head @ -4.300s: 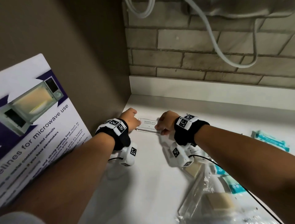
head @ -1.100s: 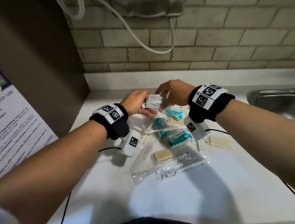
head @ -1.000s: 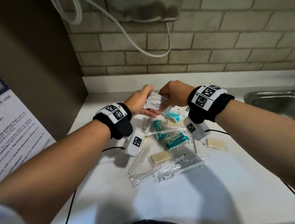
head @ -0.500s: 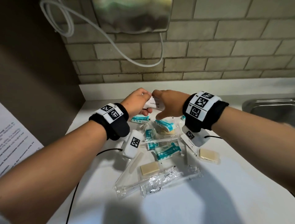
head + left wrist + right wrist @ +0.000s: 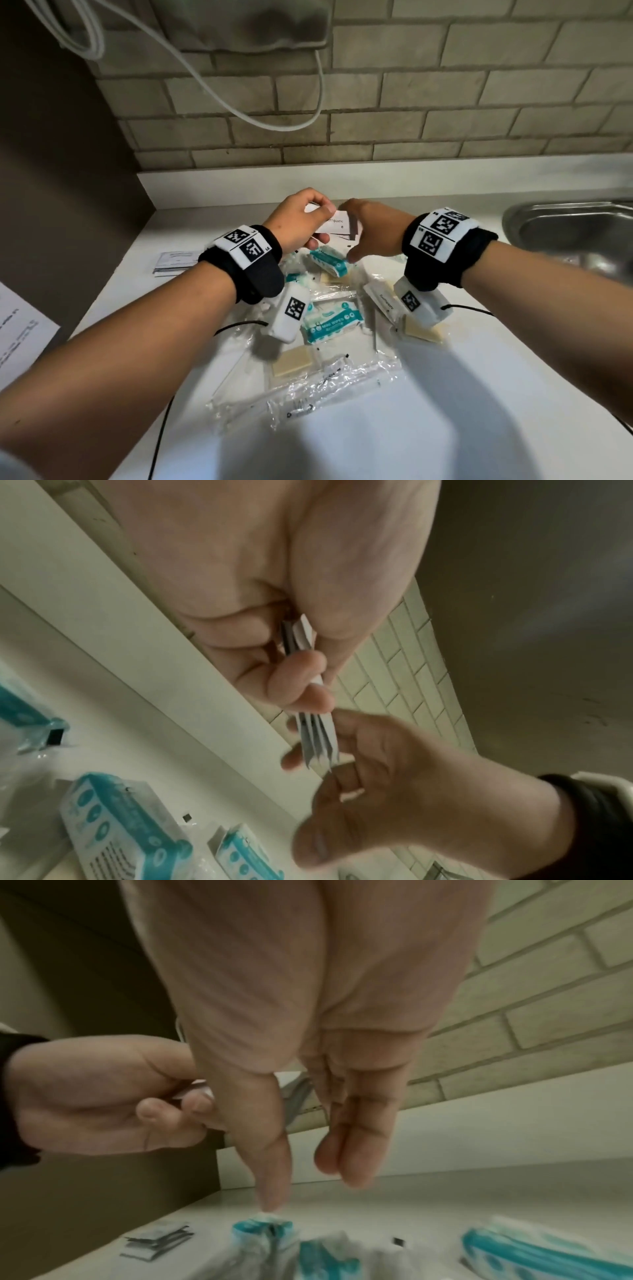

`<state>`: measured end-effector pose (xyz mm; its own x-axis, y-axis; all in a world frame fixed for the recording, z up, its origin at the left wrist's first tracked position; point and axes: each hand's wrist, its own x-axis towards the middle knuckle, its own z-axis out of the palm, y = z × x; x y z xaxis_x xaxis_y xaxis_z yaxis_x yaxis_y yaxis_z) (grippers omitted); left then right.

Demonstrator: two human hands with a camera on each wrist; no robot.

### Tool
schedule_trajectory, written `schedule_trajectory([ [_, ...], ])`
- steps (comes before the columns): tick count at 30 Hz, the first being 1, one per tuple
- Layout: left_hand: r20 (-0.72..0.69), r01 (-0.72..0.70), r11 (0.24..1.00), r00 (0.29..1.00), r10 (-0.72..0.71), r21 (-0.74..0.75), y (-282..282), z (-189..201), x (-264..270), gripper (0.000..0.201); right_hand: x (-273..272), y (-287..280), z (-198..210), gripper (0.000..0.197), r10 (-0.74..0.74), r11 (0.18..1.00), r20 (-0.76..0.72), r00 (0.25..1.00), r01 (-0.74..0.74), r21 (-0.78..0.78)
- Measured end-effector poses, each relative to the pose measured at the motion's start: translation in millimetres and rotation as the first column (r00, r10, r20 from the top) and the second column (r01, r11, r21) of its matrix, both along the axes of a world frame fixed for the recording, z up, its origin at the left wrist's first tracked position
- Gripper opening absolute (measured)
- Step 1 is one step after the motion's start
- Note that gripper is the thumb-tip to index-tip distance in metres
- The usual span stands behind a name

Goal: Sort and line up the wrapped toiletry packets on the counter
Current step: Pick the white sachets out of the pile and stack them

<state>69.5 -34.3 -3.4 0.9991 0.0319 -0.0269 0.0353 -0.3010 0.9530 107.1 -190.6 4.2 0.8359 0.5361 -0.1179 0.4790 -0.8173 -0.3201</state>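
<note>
Left hand [image 5: 294,219] pinches a thin stack of flat white toothpaste sachets [image 5: 337,221] above the white counter [image 5: 445,394]; right hand [image 5: 373,229] fingers straight, relaxed beside it

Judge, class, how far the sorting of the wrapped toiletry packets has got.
Done: one small stack of white sachets lies squared near the corner. In hand: the left hand pinches several toothpaste sachets, and the right hand steadies them. Left: wipes packs, soap bars and clear wrappers, all jumbled.
</note>
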Motion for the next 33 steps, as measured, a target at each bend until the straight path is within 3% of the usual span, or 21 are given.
schedule_trajectory([
  [3, 0.031, -0.009, 1.000, 0.999, 0.010, -0.018, -1, -5, 4, 0.009, -1, -24, -10, 0.069, -0.106, 0.985, -0.083, 0.991, 0.093, -0.143],
  [8, 0.026, -0.019, 0.999, 0.999, 0.020, -0.033, -1, -12, 5, 0.009, -15, -38, -47, 0.038, -0.138, 0.871, -0.182, 0.974, 0.032, -0.490],
  [15, -0.022, -0.016, 0.999, 1.000, 0.015, -0.045, 0, -18, -6, 0.012, -8, -38, -67, 0.037, -0.151, 0.890, -0.134, 0.979, 0.076, -0.450],
  [20, -0.031, -0.059, 0.997, 0.998, 0.058, -0.054, 7, -19, -18, 0.015, -11, -32, -42, 0.017, -0.169, 0.954, -0.088, 0.982, 0.141, -0.264],
  [24, -0.037, -0.155, 0.986, 0.988, 0.153, -0.066, 15, -20, -30, 0.015, -16, -17, -6, 0.021, -0.212, 0.975, 0.014, 0.977, 0.210, 0.075],
  [28, -0.074, -0.223, 0.970, 0.973, 0.217, -0.098, 26, -22, -38, 0.014, -33, 13, 16, 0.019, -0.133, 0.939, 0.057, 0.989, 0.108, 0.325],
  [33, -0.102, -0.151, 0.958, 0.986, 0.130, -0.242, 45, -22, -62, 0.026, -60, 47, 18, 0.031, 0.072, 0.925, -0.028, 0.997, -0.056, 0.376],
])
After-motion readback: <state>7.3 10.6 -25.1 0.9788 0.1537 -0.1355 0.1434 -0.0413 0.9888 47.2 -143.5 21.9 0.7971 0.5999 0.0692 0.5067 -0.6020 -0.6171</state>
